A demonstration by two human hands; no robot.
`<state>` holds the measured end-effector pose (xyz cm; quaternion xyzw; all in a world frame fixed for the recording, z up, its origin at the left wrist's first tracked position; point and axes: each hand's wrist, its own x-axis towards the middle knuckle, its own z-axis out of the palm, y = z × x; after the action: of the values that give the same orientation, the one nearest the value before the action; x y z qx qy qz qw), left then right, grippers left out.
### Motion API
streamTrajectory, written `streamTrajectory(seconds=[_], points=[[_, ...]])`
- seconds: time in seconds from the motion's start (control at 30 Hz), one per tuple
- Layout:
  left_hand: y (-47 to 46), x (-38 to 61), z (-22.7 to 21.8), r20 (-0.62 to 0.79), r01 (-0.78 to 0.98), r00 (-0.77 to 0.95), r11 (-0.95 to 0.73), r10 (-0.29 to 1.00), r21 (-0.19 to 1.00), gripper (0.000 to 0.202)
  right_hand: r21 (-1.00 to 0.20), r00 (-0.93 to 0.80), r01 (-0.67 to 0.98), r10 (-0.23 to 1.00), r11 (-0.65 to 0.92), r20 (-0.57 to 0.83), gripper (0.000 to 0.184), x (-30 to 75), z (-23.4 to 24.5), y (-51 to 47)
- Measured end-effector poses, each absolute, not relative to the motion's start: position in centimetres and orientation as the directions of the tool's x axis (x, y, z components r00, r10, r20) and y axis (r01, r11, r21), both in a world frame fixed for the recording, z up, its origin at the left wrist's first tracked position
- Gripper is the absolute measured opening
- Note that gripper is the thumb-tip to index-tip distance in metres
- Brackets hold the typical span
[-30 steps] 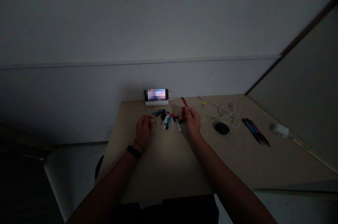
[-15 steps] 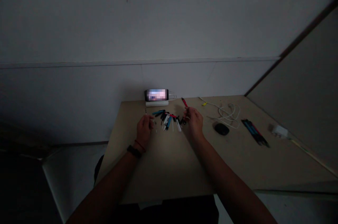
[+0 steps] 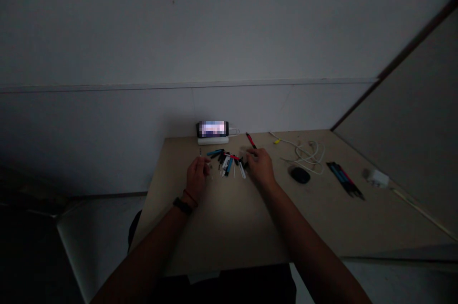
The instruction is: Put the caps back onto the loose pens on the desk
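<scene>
My left hand [image 3: 196, 173] is closed in a pinch on the left of the desk, with a thin, pale-and-dark stick [image 3: 200, 152] poking up past the fingers. Between both hands lies a fanned pile of pen parts [image 3: 227, 163] in white, blue, black and red. My right hand [image 3: 262, 166] reaches down at the pile's right side, fingers curled together by small black pieces; what they pinch is hidden. Just beyond those fingers lies a red and black pen [image 3: 251, 140], slanting toward the wall.
A lit phone [image 3: 213, 129] leans on a white block [image 3: 213, 141] by the wall. To the right are a coiled white cable [image 3: 304, 153], a black mouse [image 3: 299, 174], a row of dark, blue and red pens [image 3: 345, 180] and a white plug [image 3: 378, 178].
My right hand has let go of the red pen and come slightly nearer and lower, toward the small black pieces. My left hand has barely shifted.
</scene>
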<state>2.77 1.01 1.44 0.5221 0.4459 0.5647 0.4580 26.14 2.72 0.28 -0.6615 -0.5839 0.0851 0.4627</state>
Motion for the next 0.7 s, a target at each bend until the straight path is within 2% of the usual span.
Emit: streamTrajectory(seconds=[0.17,0.4,0.7], points=[[1.0,2.8,1.6,0.172,-0.063,-0.054,-0.176,0.984,0.982,0.047,-0.651,0.224,0.748,0.874,0.129,0.431,0.017,26.0,0.3,2.6],[0.9,2.9,1.7,0.170,-0.063,-0.052,-0.173,0.984,0.983,0.047,-0.530,0.095,0.842,0.941,0.099,0.326,0.012,25.0,0.9,2.1],[1.0,2.9,1.6,0.167,-0.046,-0.053,-0.169,0.985,0.984,0.050,-0.452,0.073,0.890,0.963,0.054,0.259,0.016,24.6,0.9,1.6]])
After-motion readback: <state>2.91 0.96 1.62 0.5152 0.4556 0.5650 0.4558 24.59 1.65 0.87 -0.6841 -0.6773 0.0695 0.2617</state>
